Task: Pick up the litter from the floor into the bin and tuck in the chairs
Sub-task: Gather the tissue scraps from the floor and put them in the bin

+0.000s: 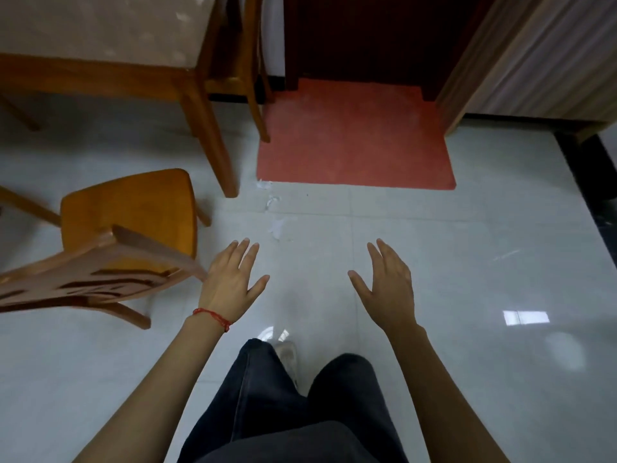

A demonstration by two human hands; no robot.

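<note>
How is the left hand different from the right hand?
The left hand has a red string at its wrist; the right hand has a bare wrist. The left hand is next to the chair; the right hand is over bare floor. Both are open, empty, fingers spread.

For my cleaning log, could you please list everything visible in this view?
paper scraps: a few, white, on floor just off the mat's near left corner
chair: one, orange-brown wood, at left, pulled out from table
table: one, wooden frame, pale top, upper left
mat: one, red, before dark doorway
floor: pale glossy tiles
bracelet: one, red cord, left wrist
trousers: dark, bottom centre
hands: left and right, open, empty, above floor
</note>
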